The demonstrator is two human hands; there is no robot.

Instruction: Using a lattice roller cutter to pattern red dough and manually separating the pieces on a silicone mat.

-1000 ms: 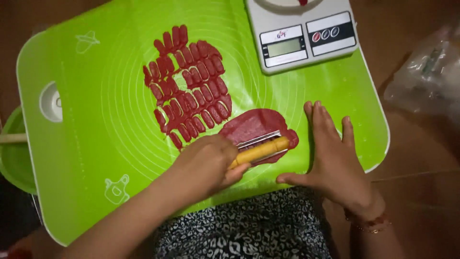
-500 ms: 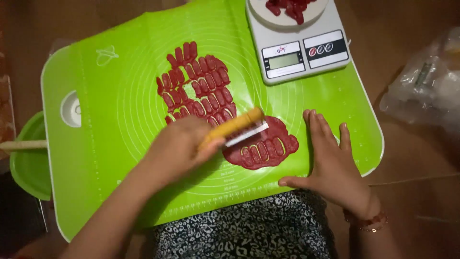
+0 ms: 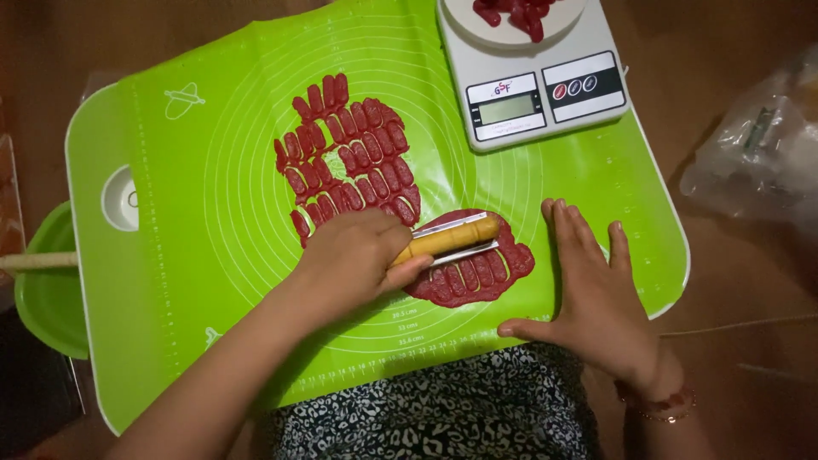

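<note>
On the desk, our green silicone mat (image 3: 213, 255) carries a white kitchen scale (image 3: 532, 72), rows of cut red dough pieces (image 3: 349, 158) and a flattened red dough patch (image 3: 477, 273). Our right hand (image 3: 596, 298) lies open, flat on the mat; our left hand (image 3: 354, 260) grips a wooden-handled cutter (image 3: 447, 238) on the patch.

Both forearms are bare with no sleeves in sight, the right hand (image 3: 596, 298) has what looks like a thin reddish beaded bracelet (image 3: 660, 405) at its wrist, and a black-and-white patterned garment (image 3: 434, 413) covers the lap.
</note>
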